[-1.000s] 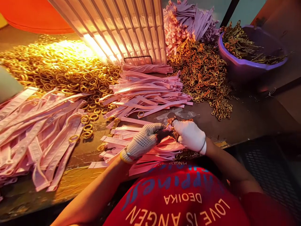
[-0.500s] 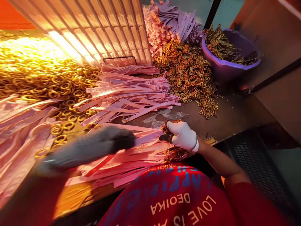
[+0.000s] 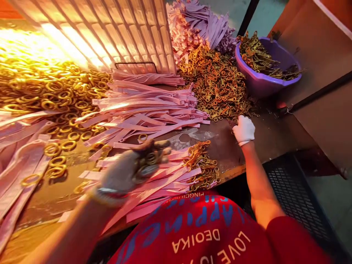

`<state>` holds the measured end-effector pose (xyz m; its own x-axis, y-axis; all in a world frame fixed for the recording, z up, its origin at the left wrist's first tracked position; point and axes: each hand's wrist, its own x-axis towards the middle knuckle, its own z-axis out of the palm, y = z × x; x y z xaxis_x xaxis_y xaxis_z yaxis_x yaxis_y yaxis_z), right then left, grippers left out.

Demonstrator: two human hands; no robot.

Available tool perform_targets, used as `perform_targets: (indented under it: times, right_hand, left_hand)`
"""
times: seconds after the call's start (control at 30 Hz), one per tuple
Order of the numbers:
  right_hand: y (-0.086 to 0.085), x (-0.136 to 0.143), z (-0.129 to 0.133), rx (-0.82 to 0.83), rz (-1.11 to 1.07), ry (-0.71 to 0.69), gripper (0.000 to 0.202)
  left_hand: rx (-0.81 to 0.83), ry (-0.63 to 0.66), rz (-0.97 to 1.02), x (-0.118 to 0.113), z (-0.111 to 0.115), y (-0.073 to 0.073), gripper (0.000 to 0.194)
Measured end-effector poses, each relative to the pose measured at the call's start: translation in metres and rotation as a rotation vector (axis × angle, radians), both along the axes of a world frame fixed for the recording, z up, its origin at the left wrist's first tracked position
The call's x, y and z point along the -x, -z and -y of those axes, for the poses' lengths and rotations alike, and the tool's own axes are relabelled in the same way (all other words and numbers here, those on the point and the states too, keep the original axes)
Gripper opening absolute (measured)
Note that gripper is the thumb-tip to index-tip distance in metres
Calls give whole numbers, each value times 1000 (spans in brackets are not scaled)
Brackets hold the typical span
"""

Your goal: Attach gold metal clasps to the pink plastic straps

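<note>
My left hand [image 3: 132, 170], in a grey glove with dark fingers, is palm up over the near pink straps [image 3: 165, 176], its fingers curled around several rings [image 3: 147, 165]. My right hand [image 3: 244, 130], in a white glove, is closed at the near edge of the heap of brass clasps [image 3: 220, 84]; its fingertips are hidden, and what they hold is too small to tell. Clasps [image 3: 203, 161] lie at the right ends of the near straps. A second bundle of pink straps [image 3: 148, 106] lies farther back.
Gold rings [image 3: 55, 88] are heaped at the left beside long pink strips [image 3: 24, 165]. A ribbed panel [image 3: 110, 33] stands behind. A purple basin [image 3: 264, 79] with metal pieces is at the back right. Lilac straps [image 3: 211, 24] are piled at the back.
My right hand has moved away from the near straps, up and right to the clasp heap. My left hand has turned palm up, showing rings. Clasps now lie uncovered on the near straps.
</note>
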<state>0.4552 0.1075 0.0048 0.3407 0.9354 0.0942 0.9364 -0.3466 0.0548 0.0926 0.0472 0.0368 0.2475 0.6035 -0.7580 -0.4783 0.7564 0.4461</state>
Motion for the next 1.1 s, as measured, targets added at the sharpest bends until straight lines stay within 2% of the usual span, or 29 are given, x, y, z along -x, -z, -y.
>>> perform_targets:
  times: [0.1, 0.2, 0.33, 0.43, 0.5, 0.6, 0.7, 0.8, 0.87, 1.0, 1.1]
  right_hand:
    - [7, -18, -20, 117, 54, 92, 25]
    - [9, -29, -25, 132, 5, 70, 29]
    - [8, -41, -20, 121, -31, 92, 29]
    - [7, -29, -5, -26, -118, 59, 29]
    - [6, -6, 14, -116, -392, -98, 29]
    - [1, 45, 47, -73, -902, -508, 31]
    - [-8, 91, 71, 30, -1110, -784, 34]
    - [-14, 116, 78, 116, -1210, -900, 34]
    - [-12, 120, 80, 94, -1304, -859, 34]
    - [1, 124, 86, -56, -1559, -569, 42]
    - [9, 129, 96, -105, -1618, -470, 42]
  left_hand:
    - [6, 55, 202, -35, -1, 6, 35]
    - [-56, 90, 285, -49, 2, 13, 26]
    - [-133, 146, 202, -50, 9, 14, 37]
    - [-189, 236, 105, -49, 12, 13, 48]
    - [-246, 290, 57, -50, 13, 14, 58]
    - [-345, 382, -25, -53, 16, 14, 73]
    - [-490, 517, -160, -57, 18, 10, 73]
    - [-611, 556, -265, -57, 21, 4, 66]
    - [-623, 555, -284, -55, 23, 3, 59]
    - [-608, 497, -265, -53, 27, 10, 36]
    - [-612, 422, -271, -56, 32, 16, 34]
